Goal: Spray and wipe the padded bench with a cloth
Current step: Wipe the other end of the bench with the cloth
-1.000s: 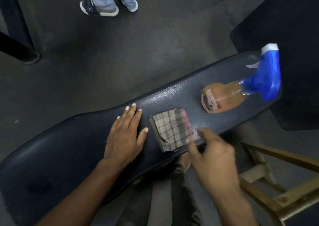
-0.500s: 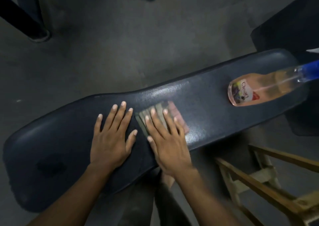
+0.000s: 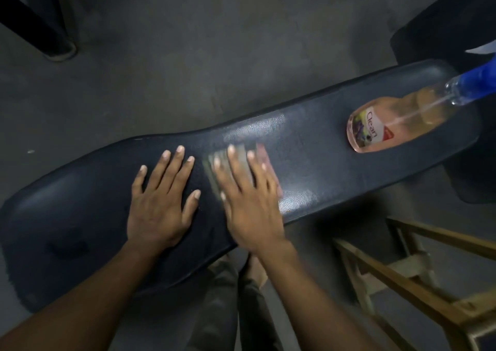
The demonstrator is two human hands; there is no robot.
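**Flat palm on a soft cloth, bench running left to right**

The right hand (image 3: 249,203) lies flat on the folded cloth (image 3: 236,160), fingers spread and straight, so it presses the cloth down and does not pinch it. The cloth is in the middle of the padded bench (image 3: 322,168), mostly hidden under the hand, and it looks blurred. The left hand (image 3: 161,206) is also open, flat on the bare pad just beside the cloth, holding nothing.

I judge the cloth to be light, thin and limp; it will bunch or slip out if only the fingertips push it, so the whole palm on top is the good hold. The pad looks like smooth vinyl with a wet shine near the cloth, so it is probably slippery there, and soft under pressure.

The long axis of the bench goes from the lower left up to the right. The spray bottle (image 3: 397,125) lies on its side near the right end, along this same axis, with the blue head (image 3: 475,82) toward the right edge.
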